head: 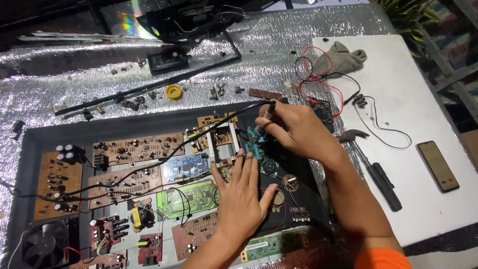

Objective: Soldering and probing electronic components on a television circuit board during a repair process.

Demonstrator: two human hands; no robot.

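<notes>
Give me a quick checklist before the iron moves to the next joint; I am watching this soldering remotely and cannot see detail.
1. Soldering iron gripped in the right hand: ok.
2. Tip resting on the small green board: cannot tell, the fingers hide it.
3. Left hand flat, steadying the work: ok.
4. Left fingertips away from the tip: not ok, they lie close.
5. Iron's black cable off the boards: not ok, it trails across them.
6. Hammer and phone out of the way: ok.
</notes>
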